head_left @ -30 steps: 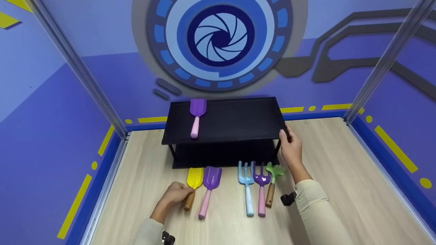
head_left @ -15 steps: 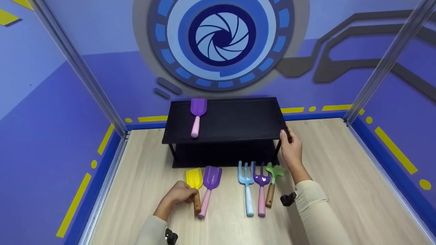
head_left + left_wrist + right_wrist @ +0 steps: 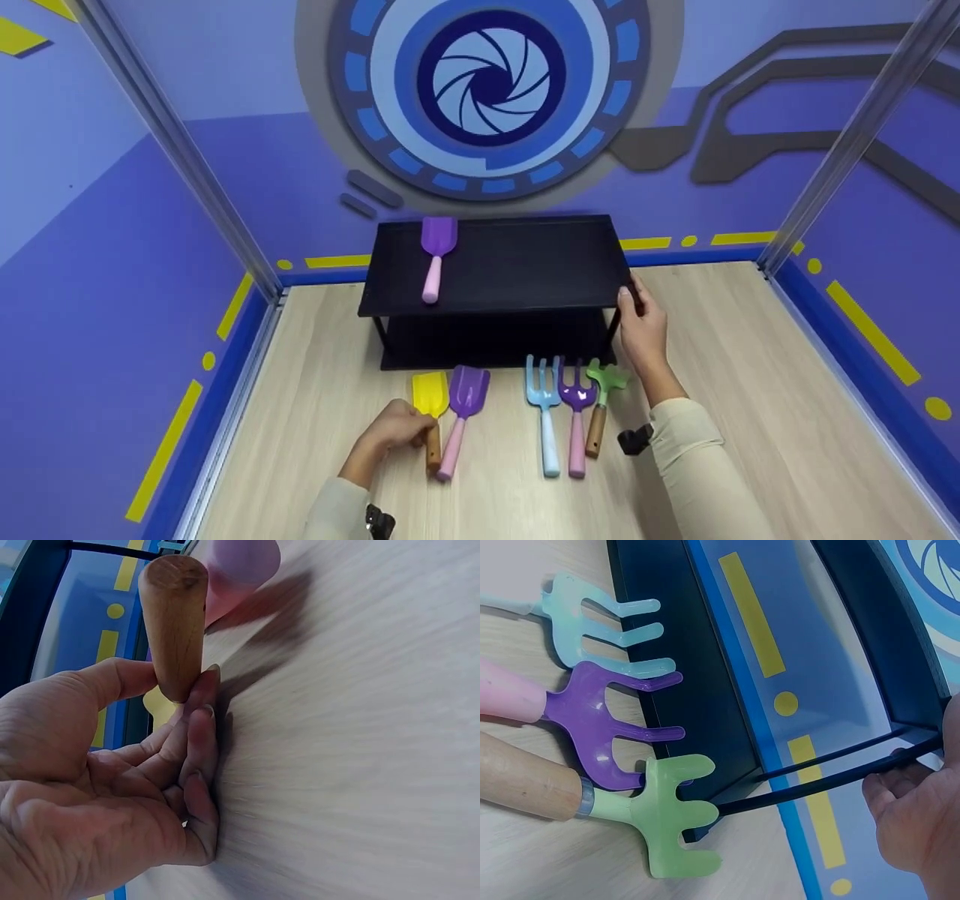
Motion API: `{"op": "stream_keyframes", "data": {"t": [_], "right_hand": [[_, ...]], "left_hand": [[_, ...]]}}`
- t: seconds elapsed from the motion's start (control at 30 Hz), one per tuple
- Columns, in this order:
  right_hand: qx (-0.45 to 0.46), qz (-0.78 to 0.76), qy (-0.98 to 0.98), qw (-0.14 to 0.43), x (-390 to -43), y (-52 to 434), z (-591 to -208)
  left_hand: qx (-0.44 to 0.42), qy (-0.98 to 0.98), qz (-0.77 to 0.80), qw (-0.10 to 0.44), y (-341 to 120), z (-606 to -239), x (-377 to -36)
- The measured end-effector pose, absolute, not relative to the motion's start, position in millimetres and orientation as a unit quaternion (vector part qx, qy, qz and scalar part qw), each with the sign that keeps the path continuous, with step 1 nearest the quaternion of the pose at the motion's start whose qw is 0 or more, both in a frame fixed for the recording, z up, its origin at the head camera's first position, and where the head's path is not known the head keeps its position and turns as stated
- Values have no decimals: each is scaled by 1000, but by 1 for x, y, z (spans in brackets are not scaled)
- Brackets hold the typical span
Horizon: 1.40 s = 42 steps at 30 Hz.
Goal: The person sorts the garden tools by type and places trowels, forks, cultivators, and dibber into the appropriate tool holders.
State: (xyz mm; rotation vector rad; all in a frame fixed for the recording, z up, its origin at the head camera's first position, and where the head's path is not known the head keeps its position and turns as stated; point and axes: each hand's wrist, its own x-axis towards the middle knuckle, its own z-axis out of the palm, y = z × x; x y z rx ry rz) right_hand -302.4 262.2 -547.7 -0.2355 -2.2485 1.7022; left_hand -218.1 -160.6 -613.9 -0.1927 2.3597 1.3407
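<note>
My left hand point(image 3: 395, 424) pinches the brown wooden handle point(image 3: 176, 622) of a yellow toy shovel point(image 3: 430, 393) between thumb and fingers, low over the table. Just right of it lies a purple shovel point(image 3: 469, 391) with a pink handle. My right hand point(image 3: 643, 324) grips the right end of a black two-tier rack point(image 3: 540, 262), thumb at its top front corner; in the right wrist view the fingers curl behind the upper shelf's end. A second purple shovel point(image 3: 439, 237) lies on the top shelf, toward the left.
In front of the rack's right half lie a light blue hand fork point(image 3: 543, 390), a purple hand fork point(image 3: 577, 397) and a green rake point(image 3: 606, 376) with a wooden handle. Blue-purple panels point(image 3: 247, 172) and metal posts point(image 3: 180, 157) enclose the table point(image 3: 720, 360).
The yellow shovel's handle has swung right, bringing it beside the purple shovel, and my left hand has shifted slightly right with it. My right hand stays on the rack.
</note>
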Motion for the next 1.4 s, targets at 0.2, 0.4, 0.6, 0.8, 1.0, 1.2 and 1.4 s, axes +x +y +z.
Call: {"op": "stream_keyframes", "data": {"t": [0.2, 0.4, 0.6, 0.8, 1.0, 1.2, 1.4], "right_hand": [[-90, 597, -782, 152, -302, 263, -548], [-84, 599, -781, 155, -303, 264, -549], [-89, 596, -782, 158, -302, 264, -548], [-86, 608, -777, 138, -302, 264, -548], [-77, 603, -781, 144, -302, 263, -548], [-81, 600, -781, 149, -301, 262, -549], [-80, 604, -780, 143, -301, 262, -549]], "left_hand": [[-55, 843, 490, 213, -164, -614, -219], [-31, 837, 503, 213, -169, -614, -220], [-30, 840, 494, 224, -168, -613, -221], [-34, 852, 468, 231, -168, -612, -221], [-12, 847, 473, 243, -174, -612, -219], [25, 822, 515, 241, -178, -612, -219], [36, 796, 556, 238, -178, -609, -217]]}}
